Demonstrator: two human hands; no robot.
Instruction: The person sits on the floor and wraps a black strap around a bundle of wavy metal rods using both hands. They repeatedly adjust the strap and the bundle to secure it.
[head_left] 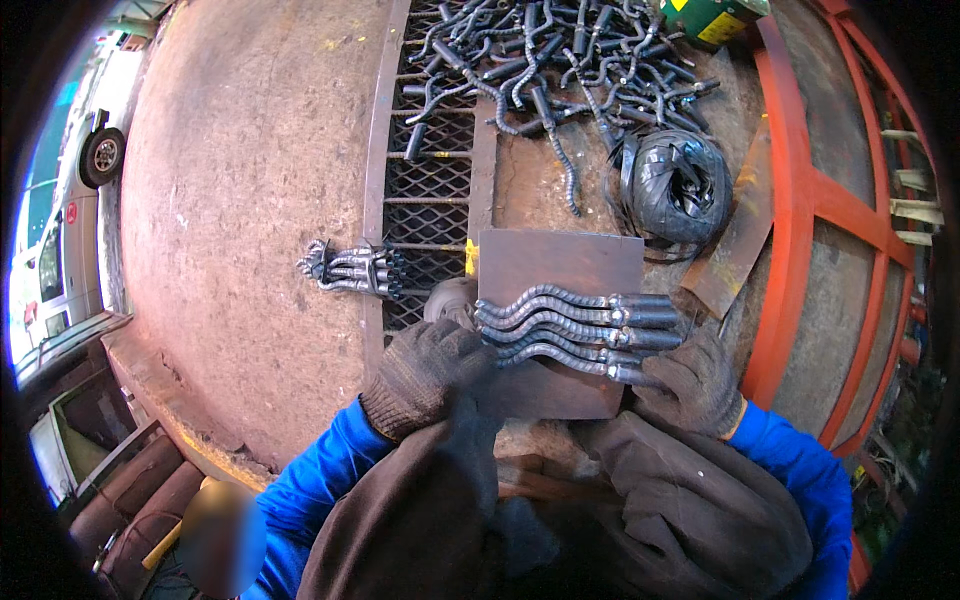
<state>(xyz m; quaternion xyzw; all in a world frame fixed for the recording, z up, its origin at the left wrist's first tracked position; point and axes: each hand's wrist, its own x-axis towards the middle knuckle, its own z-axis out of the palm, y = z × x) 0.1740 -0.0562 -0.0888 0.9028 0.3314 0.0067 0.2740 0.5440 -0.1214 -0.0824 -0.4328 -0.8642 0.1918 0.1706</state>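
Note:
Several wavy ribbed steel rods (pixel 550 322), each with a smooth dark sleeve at its right end, lie side by side across a brown metal plate (pixel 560 262). At their left ends is my left hand (pixel 425 368), in a grey-brown knit glove, its fingers curled closed against the rod tips. My right hand (pixel 695 385), gloved alike, closes around the sleeve end of the nearest rod. Its fingertips are partly hidden. Left of the plate, a tied bundle of similar rods (pixel 355 268) rests partly on the metal grating (pixel 428 215).
A large loose heap of such rods (pixel 560 60) lies at the far side. Near it sit a roll of black plastic strip (pixel 685 185) and a green-yellow container (pixel 715 20). An orange steel frame (pixel 790 200) stands at the right. A grey rounded object (pixel 452 300) touches the plate's left side.

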